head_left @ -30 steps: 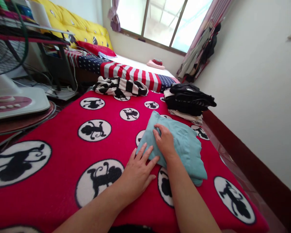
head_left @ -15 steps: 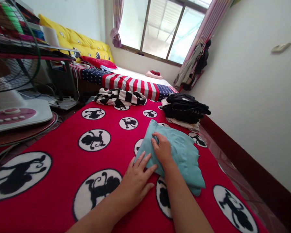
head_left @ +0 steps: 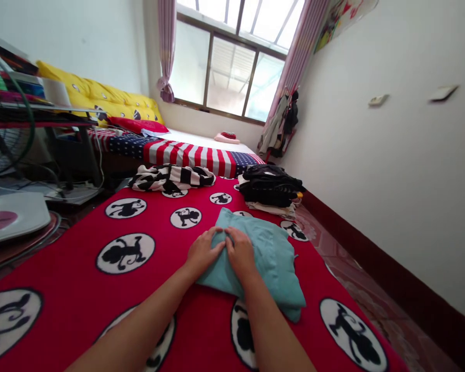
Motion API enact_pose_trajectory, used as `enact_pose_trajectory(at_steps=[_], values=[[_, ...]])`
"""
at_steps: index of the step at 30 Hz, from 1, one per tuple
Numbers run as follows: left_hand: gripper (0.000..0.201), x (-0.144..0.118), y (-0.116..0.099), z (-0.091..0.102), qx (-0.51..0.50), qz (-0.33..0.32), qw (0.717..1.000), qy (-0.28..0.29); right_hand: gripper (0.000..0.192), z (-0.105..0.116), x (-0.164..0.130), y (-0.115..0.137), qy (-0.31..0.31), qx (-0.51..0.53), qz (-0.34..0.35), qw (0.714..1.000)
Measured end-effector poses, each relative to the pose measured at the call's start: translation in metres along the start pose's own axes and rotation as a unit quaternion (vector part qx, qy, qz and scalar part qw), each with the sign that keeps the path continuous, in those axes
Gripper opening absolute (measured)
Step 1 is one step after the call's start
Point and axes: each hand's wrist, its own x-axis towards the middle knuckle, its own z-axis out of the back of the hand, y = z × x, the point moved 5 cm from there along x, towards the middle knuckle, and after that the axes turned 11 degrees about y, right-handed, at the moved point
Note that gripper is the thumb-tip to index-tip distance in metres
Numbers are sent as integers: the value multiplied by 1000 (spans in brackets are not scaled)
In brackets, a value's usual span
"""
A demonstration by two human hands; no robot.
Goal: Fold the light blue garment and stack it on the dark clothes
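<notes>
A folded light teal cloth garment (head_left: 271,258) lies flat on the red blanket, its surface slightly wrinkled. My left hand (head_left: 204,253) rests over the garment's left edge, thumb apart from the slightly bent fingers. Close beside it, my right hand (head_left: 240,253) lies on top of the cloth with bent fingers. The fingertips of both hands nearly meet near the upper left part of the garment. Neither hand lifts the cloth.
Beyond the garment stands a stack of dark folded clothes (head_left: 271,186). A black-and-white patterned cloth (head_left: 170,178) lies at the blanket's far end. The red blanket (head_left: 158,289) spreads beneath everything. A fan base (head_left: 15,217) stands at left, a white wall (head_left: 391,170) at right.
My left hand has moved forward from the garment's near left corner onto its left edge, beside my right hand. My right hand has shifted slightly on the cloth. The camera view has tilted up and turned right.
</notes>
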Motion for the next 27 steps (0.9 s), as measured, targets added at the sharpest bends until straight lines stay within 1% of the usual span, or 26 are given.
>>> enact_pose_trajectory(at_steps=[2,5,8,11,14,15,16,18,19,20,21,24,25,26,27], values=[[44,2,6,0,-40,11,999,-8,44,2,-6,-9,33,-55,-44,997],[49,-1,11,0,-83,7,996,-17,64,10,-16,-32,80,-123,-101,984],[50,-4,11,0,-84,12,996,-18,73,21,-19,-56,132,-159,-142,968],[49,-5,10,0,-73,17,997,-25,79,29,-12,-66,162,-185,-172,954],[49,-6,8,0,-72,13,997,-33,83,31,-4,-59,149,-211,-203,944],[49,-6,8,0,-72,12,997,-33,82,30,-2,-56,140,-218,-201,945],[49,-6,8,0,-72,12,997,-34,79,28,-1,-53,134,-222,-186,948],[49,-7,8,0,-71,9,997,-35,73,24,2,-53,140,-226,-130,955],[49,-8,7,0,-70,7,997,-36,71,24,4,-57,150,-229,-106,956],[49,-8,7,0,-68,4,997,-39,71,26,7,-65,160,-234,-95,954],[49,-8,6,0,-66,3,997,-41,71,30,11,-75,170,-244,-101,950],[48,-9,5,0,-59,7,997,-46,73,47,27,-101,182,-287,-174,924],[48,-8,5,0,-60,11,997,-47,73,51,33,-103,178,-299,-191,918],[49,-8,5,0,-62,18,997,-49,71,53,38,-99,168,-306,-193,917],[51,-8,6,0,-65,25,996,-51,69,51,43,-90,150,-306,-177,923]])
